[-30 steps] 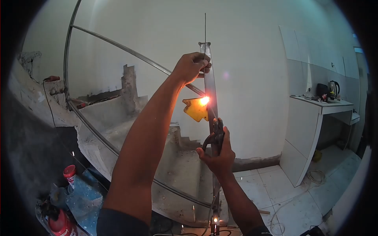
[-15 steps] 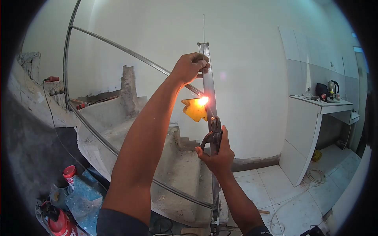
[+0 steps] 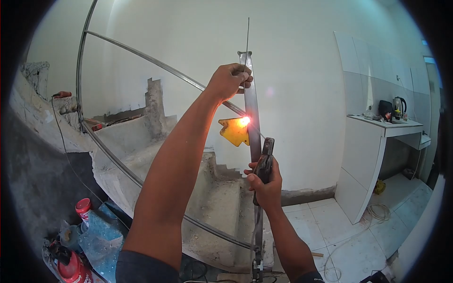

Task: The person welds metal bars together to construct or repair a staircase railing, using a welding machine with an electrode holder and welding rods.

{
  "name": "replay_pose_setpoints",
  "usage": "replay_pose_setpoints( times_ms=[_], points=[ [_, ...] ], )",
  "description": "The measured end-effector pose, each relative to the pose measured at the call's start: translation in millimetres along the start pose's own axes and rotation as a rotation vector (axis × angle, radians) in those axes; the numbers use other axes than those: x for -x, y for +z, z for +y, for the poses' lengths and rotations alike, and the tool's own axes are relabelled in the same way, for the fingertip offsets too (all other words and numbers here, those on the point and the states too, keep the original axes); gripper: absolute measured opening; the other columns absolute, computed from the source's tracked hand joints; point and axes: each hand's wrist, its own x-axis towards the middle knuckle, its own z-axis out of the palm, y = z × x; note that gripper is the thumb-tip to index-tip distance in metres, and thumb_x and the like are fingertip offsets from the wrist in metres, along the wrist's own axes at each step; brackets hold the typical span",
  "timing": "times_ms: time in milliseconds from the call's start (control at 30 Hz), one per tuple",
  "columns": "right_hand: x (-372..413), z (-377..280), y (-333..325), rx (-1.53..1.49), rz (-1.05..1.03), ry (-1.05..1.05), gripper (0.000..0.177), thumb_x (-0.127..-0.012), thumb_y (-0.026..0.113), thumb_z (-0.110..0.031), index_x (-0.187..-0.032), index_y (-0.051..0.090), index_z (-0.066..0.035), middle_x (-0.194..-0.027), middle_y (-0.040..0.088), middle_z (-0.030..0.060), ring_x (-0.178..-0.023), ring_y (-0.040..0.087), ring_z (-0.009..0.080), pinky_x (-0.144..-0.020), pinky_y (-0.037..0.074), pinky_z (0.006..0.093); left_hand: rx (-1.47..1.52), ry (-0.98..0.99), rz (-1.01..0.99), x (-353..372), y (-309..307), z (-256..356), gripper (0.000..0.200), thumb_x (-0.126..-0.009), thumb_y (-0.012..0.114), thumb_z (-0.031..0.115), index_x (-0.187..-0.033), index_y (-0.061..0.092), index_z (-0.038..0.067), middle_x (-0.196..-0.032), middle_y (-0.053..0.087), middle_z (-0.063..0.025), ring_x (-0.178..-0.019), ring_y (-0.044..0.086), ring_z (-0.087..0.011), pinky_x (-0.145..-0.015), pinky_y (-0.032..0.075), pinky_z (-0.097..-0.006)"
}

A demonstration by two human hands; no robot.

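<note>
My left hand (image 3: 232, 81) is up near the top of an upright metal post (image 3: 254, 137), its fingers pinching a thin metal rod (image 3: 247, 35) that stands along the post. Lower down, my right hand (image 3: 268, 186) wraps around a dark welding electrode holder (image 3: 265, 162). From the holder's head a thin electrode (image 3: 257, 130) slants up-left to a bright glowing arc (image 3: 246, 120). That glow sits where a sloping metal rail (image 3: 188, 81) meets the post and hides the joint. Just below, a yellow arrow-shaped welding magnet (image 3: 234, 133) touches the corner.
Behind the rail frame rise rough concrete stairs (image 3: 217, 207). Red-lidded buckets (image 3: 75, 269) and a blue plastic sheet (image 3: 100, 236) lie at lower left. A tiled counter (image 3: 382, 123) with a kettle (image 3: 400, 106) stands right; a coiled cable (image 3: 379, 212) lies on the floor.
My right hand has turned the electrode holder, so its head now leans to the right and my fingers wrap it differently. The rod's top has shifted slightly right; the arc still glows.
</note>
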Motion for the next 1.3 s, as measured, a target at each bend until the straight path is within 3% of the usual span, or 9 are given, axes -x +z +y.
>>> replay_pose_setpoints(
  times_ms=[167,300,367,567,800,867,967,1067,1300],
  points=[
    [6,-30,3,1.189,0.027,-0.455,0.098,-0.076,0.091,-0.033,-0.151,0.035,-0.004,-0.113,0.068,0.0085,-0.088,0.068,0.0174,-0.075,0.057,0.0286,0.015,0.024,-0.015,-6,-1,-6,0.023,-0.102,0.057,0.01,-0.119,0.066,-0.001,-0.108,0.072,-0.0099,-0.099,0.069,-0.0181,-0.089,0.057,-0.036],
    [0,-33,-5,0.4,-0.092,-0.098,0.097,-0.076,0.089,-0.038,-0.15,0.036,-0.004,-0.112,0.068,0.0078,-0.083,0.067,0.0171,-0.071,0.057,0.0289,-0.058,0.098,0.01,-8,-3,-4,0.021,-0.1,0.058,0.008,-0.115,0.067,-0.004,-0.103,0.073,-0.0116,-0.095,0.071,-0.0191,-0.091,0.056,-0.0332],
    [-11,-37,-20,-0.544,-0.209,0.511,0.1,-0.075,0.09,-0.041,-0.15,0.036,-0.003,-0.113,0.068,0.0087,-0.08,0.068,0.0178,-0.069,0.057,0.0299,-0.034,0.098,-0.006,-9,-2,-6,0.021,-0.099,0.058,0.006,-0.113,0.067,-0.007,-0.102,0.073,-0.0135,-0.093,0.071,-0.019,-0.091,0.055,-0.0324],
    [4,-33,1,0.702,-0.105,-0.236,0.104,-0.068,0.094,-0.037,-0.149,0.037,-0.004,-0.098,0.07,0.0078,-0.076,0.069,0.0161,-0.068,0.058,0.0286,-0.113,0.01,-0.038,-2,-6,7,0.025,-0.1,0.058,0.014,-0.12,0.067,0.0,-0.107,0.074,-0.0075,-0.096,0.071,-0.0152,-0.087,0.051,-0.0313],
    [1,-6,-13,0.448,-0.126,-0.396,0.097,-0.068,0.093,-0.028,-0.146,0.04,-0.003,-0.095,0.069,0.0061,-0.075,0.067,0.0129,-0.065,0.057,0.0276,-0.142,-0.025,-0.08,15,-33,24,0.026,-0.1,0.059,0.018,-0.12,0.067,0.002,-0.107,0.075,-0.0052,-0.097,0.071,-0.0143,-0.084,0.048,-0.0294],
    [-1,-17,-14,-0.218,-0.173,0.198,0.087,-0.071,0.09,-0.024,-0.141,0.044,-0.003,-0.096,0.068,0.005,-0.072,0.065,0.0124,-0.063,0.056,0.0272,-0.231,0.039,-0.017,32,-37,31,0.026,-0.099,0.06,0.017,-0.12,0.067,0.003,-0.106,0.075,-0.0056,-0.097,0.071,-0.0143,-0.084,0.049,-0.0298],
    [-4,-18,-11,-0.056,-0.092,0.27,0.081,-0.072,0.088,-0.02,-0.139,0.046,-0.003,-0.096,0.067,0.0038,-0.071,0.063,0.0116,-0.063,0.056,0.0277,-0.314,0.226,0.039,71,-27,18,0.024,-0.099,0.06,0.015,-0.116,0.067,-0.001,-0.105,0.075,-0.0086,-0.098,0.071,-0.0157,-0.084,0.052,-0.0308],
    [14,-24,-8,0.605,-0.203,-0.21,0.099,-0.066,0.092,-0.023,-0.149,0.039,-0.009,-0.11,0.068,0.015,-0.084,0.071,0.0202,-0.071,0.059,0.0324,-0.411,0.408,0.161,122,-14,17,0.023,-0.1,0.062,0.014,-0.115,0.067,-0.002,-0.105,0.074,-0.0093,-0.097,0.071,-0.0167,-0.083,0.054,-0.0297],
    [16,30,-20,0.643,-0.12,-0.56,0.112,-0.062,0.095,-0.035,-0.145,0.034,0.008,-0.109,0.068,0.0151,-0.084,0.071,0.0197,-0.073,0.059,0.0307,-0.559,0.333,0.69,230,-75,28,0.026,-0.1,0.063,0.018,-0.118,0.068,0.0,-0.104,0.075,-0.01,-0.091,0.068,-0.0144,-0.077,0.051,-0.0288]
  ],
)
